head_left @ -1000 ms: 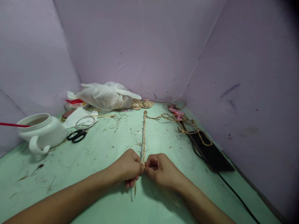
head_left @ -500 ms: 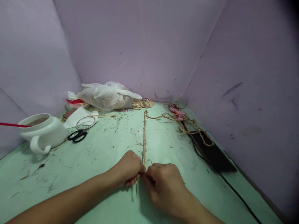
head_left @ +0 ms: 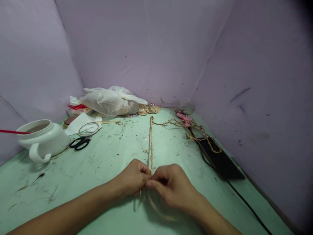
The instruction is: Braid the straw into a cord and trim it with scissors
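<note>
A thin tan braided cord [head_left: 151, 143] runs straight from a knot at the back of the green table [head_left: 117, 209] to my hands. My left hand [head_left: 135, 176] pinches its near end, with a short loose strand hanging below the fingers. Right against it, my right hand [head_left: 171, 184] is closed, thumb and forefinger together at the same end of the braid. A blurred pale strand [head_left: 156, 207] trails below the right hand. The exact strands between the fingertips are hidden.
At left stand a white pot [head_left: 49, 138] with a red stick, and black-handled scissors [head_left: 80, 143]. A white plastic bag [head_left: 112, 101] lies at the back. Loose twine [head_left: 202, 132] and a pink tool [head_left: 184, 118] lie on the right by a dark flat panel [head_left: 220, 160] and black cable.
The right hand dipped lower and nearer me, then came back up against the left fingers. A blurred strand now swings below it. The left hand stays at the braid's end.
</note>
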The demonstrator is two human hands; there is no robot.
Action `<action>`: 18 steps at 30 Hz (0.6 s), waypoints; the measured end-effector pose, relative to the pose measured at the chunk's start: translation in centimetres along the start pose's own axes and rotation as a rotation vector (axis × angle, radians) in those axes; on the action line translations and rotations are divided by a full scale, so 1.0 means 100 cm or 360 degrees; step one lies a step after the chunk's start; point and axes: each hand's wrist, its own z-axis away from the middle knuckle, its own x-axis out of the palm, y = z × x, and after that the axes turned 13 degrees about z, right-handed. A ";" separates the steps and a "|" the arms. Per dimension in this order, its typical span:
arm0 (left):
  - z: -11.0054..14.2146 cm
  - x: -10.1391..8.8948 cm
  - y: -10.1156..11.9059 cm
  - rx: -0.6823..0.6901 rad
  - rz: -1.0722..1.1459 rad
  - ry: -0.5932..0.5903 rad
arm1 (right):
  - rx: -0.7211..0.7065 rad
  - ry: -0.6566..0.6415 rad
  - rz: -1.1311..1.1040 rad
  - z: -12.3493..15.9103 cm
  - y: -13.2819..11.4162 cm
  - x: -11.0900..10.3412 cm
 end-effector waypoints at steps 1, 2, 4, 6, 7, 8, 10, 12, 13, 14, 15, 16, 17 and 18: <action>0.001 0.000 0.001 0.0022 0.0019 -0.0018 | 0.0163 0.0096 -0.0146 -0.003 0.003 -0.002; 0.002 0.000 0.003 0.0048 0.0031 -0.0031 | 0.0308 0.0164 -0.0290 -0.006 0.005 -0.004; 0.004 -0.001 0.005 0.0105 0.0028 -0.0051 | 0.0478 0.0070 -0.0618 -0.011 0.008 -0.004; 0.006 -0.001 0.005 0.0146 -0.0006 -0.0077 | 0.0518 -0.0221 -0.0991 -0.013 0.008 -0.002; 0.006 -0.001 0.004 0.0169 -0.0030 -0.0092 | 0.0522 -0.0347 -0.1145 -0.013 0.007 0.000; 0.005 -0.001 0.003 0.0195 -0.0063 -0.0098 | 0.0534 -0.0433 -0.1245 -0.013 0.007 0.002; 0.004 -0.001 0.000 0.0246 -0.0146 -0.0066 | 0.0563 -0.0447 -0.1261 -0.012 0.007 0.008; 0.003 -0.002 -0.003 0.0288 -0.0252 0.0010 | 0.0560 -0.0349 -0.1136 -0.013 0.009 0.014; 0.002 -0.002 -0.003 0.0299 -0.0311 0.0045 | 0.0553 -0.0300 -0.1081 -0.013 0.011 0.016; 0.002 -0.003 -0.003 0.0305 -0.0374 0.0070 | 0.0553 -0.0257 -0.1045 -0.014 0.013 0.018; 0.002 -0.003 -0.002 0.0303 -0.0441 0.0092 | 0.0563 -0.0220 -0.1030 -0.015 0.014 0.019; 0.002 -0.003 0.000 0.0291 -0.0516 0.0119 | 0.0585 -0.0199 -0.1033 -0.016 0.014 0.020; 0.003 -0.004 0.003 0.0273 -0.0596 0.0149 | 0.0611 -0.0185 -0.1046 -0.016 0.014 0.019; 0.005 -0.004 0.005 0.0256 -0.0675 0.0178 | 0.0634 -0.0174 -0.1064 -0.017 0.013 0.019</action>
